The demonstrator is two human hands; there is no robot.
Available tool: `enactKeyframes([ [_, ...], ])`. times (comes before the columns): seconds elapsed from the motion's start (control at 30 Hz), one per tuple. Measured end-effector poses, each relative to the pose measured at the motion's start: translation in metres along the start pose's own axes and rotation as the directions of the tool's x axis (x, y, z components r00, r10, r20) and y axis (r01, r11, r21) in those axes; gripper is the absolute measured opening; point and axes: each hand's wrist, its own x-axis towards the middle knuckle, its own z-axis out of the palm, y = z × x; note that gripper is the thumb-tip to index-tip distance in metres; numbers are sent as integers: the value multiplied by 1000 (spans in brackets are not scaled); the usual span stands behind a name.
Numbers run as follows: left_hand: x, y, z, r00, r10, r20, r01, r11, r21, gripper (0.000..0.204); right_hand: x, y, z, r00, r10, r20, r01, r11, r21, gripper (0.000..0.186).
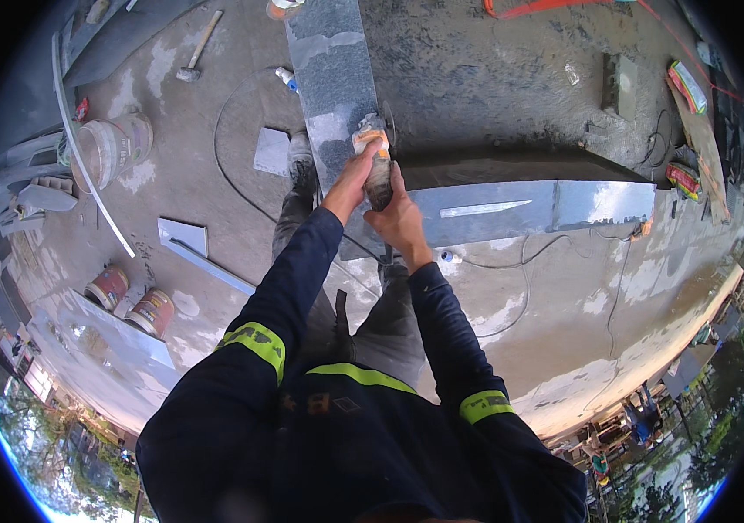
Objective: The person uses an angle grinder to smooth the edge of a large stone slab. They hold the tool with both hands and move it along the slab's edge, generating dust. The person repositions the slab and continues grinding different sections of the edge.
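Note:
I hold an angle grinder [380, 185] in both hands, over the inner corner where two grey stone slabs meet. Closed round its upper body is my left hand [350, 185]. My right hand [402, 222] grips the rear end. The grinder's thin disc stands on edge at the far end, beside the right edge of the long slab [327, 74] that runs away from me. Whether the disc touches stone I cannot tell. Another slab [494, 228] stretches to the right with a thin pale, pointed strip [485, 209] lying on it.
Cables [231, 179] loop over the concrete floor around my feet. On the left are a hammer [189, 73], a large clear bucket [109, 150], a square tile [272, 152] and two paint buckets [150, 312]. A concrete block [620, 85] and colourful bags [686, 87] lie at right.

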Motion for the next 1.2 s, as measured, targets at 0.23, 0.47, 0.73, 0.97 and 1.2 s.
enactKeyframes([
  [0.23, 9, 5, -25, 998, -60, 25, 61, 997, -38, 65, 4, -23, 15, 997, 78, 19, -77, 997, -30, 123],
  [0.47, 45, 22, -30, 983, -108, 146, 130, 980, -150, 45, 26, -42, 14, 999, 38, 24, -37, 998, -59, 123],
  [0.73, 63, 52, -27, 977, -97, 188, 124, 983, -138, 47, 49, -62, 12, 1000, 11, -7, -12, 996, -86, 123],
  [0.97, 79, 76, -20, 985, -95, 141, 109, 989, -100, 49, 71, -80, 6, 1000, 21, -12, -23, 993, -117, 122],
  [1.2, 102, 106, -16, 976, -42, 212, 68, 991, -118, 49, 94, -99, 0, 999, -15, -43, 10, 993, -118, 118],
])
